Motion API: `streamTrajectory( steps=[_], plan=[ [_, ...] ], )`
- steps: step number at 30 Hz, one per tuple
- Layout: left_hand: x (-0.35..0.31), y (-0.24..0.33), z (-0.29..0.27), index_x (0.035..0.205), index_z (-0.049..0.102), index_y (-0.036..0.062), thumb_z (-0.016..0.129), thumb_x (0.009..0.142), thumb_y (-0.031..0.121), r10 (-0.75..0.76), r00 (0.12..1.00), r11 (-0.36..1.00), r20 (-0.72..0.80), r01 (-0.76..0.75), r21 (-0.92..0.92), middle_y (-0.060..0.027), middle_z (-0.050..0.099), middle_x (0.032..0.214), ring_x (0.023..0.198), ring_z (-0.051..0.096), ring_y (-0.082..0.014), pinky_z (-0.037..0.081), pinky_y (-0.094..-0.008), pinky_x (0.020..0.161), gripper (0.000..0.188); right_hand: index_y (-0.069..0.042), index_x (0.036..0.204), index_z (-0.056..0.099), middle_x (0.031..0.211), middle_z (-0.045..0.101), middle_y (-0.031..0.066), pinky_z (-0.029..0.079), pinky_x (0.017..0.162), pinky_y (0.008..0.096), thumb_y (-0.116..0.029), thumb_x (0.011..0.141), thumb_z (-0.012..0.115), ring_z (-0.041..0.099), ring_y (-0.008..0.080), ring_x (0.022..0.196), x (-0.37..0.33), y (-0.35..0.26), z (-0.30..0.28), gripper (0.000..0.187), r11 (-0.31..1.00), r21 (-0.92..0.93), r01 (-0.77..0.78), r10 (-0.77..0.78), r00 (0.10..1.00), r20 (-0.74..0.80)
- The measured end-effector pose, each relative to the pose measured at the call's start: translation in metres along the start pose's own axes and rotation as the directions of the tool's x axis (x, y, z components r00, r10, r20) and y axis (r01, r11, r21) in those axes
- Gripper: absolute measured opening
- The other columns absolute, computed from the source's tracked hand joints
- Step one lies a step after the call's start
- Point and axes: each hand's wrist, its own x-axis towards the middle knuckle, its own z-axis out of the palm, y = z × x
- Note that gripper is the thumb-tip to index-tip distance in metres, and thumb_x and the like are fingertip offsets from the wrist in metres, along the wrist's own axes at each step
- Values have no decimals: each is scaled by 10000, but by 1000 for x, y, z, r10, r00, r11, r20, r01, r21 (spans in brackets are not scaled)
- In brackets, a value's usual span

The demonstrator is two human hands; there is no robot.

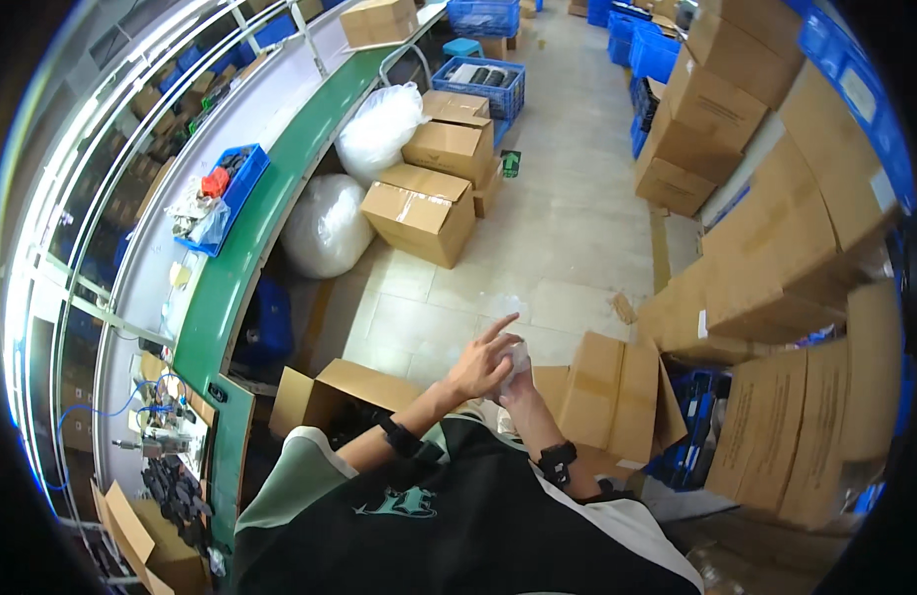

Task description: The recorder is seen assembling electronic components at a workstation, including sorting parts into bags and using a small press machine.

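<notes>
In front of my chest, my two hands are together. My right hand point(519, 385) is closed around a small piece of clear, crinkled plastic point(519, 355), perhaps a bag. Just left of it and partly over it, my left hand point(478, 365) has its fingers apart, the index finger stretched forward. Its thumb lies close to the plastic; whether it touches cannot be made out. Black bands sit around both wrists. Below my left forearm stands an open cardboard box point(369, 385) with dark contents. Another cardboard box point(607, 397) is right of my hands.
A green-edged workbench point(216, 288) runs along the left, bearing a blue tray point(242, 198) and tools. Clear bulging bags point(330, 226) and closed cartons point(419, 213) stand beside it. Tall carton stacks point(776, 238) line the right. A tiled floor point(568, 198) stretches ahead.
</notes>
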Motion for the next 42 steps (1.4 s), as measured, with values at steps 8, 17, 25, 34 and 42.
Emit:
streamTrajectory(
  steps=[8, 17, 25, 34, 42],
  plan=[
    [97, -95, -20, 1251, 642, 136, 660, 757, 45, 217, 972, 936, -93, -181, 301, -142, 577, 1307, 1179, 580, -371, 529, -456, 935, 503, -115, 1269, 557, 1222, 633, 126, 520, 949, 480, -476, 1009, 329, 632, 299, 1099, 111, -97, 36, 500, 953, -196, -232, 168, 939, -299],
    [290, -197, -112, 1249, 638, 108, 726, 745, 482, 236, 950, 855, -202, -104, 508, -198, 584, 1214, 1197, 556, -386, 448, -530, 1044, 634, -113, 1289, 549, 1244, 629, 128, 499, 984, 493, -519, 1012, 314, 619, 300, 1136, 334, -199, 117, 545, 828, -364, -426, 201, 832, -517],
    [443, -289, -157, 1106, 642, 89, 811, 702, 330, 110, 946, 946, -305, -6, 325, -194, 602, 1216, 1127, 600, -391, 516, -465, 922, 500, -88, 1355, 491, 1308, 593, 127, 464, 1029, 506, -629, 1007, 235, 585, 308, 1196, 490, -278, 194, 692, 790, -367, -491, 181, 759, -625],
    [640, -384, -175, 894, 595, 59, 803, 684, 173, -266, 805, 939, -530, 342, 48, -154, 575, 857, 785, 610, -372, 502, -455, 674, 317, -29, 1354, 468, 1333, 575, 142, 375, 1113, 501, -683, 980, 275, 533, 303, 1266, 691, -415, 199, 778, 713, -222, -665, 387, 637, -666],
    [719, -402, -215, 877, 624, 11, 762, 705, 80, -455, 231, 776, -860, 576, -256, -140, 639, 754, 675, 641, -248, 505, -350, 625, 231, -80, 1393, 502, 1356, 579, 109, 378, 1071, 486, -699, 977, 207, 528, 302, 1247, 805, -462, 208, 801, 382, -13, -924, 889, 371, -267]
  ],
)
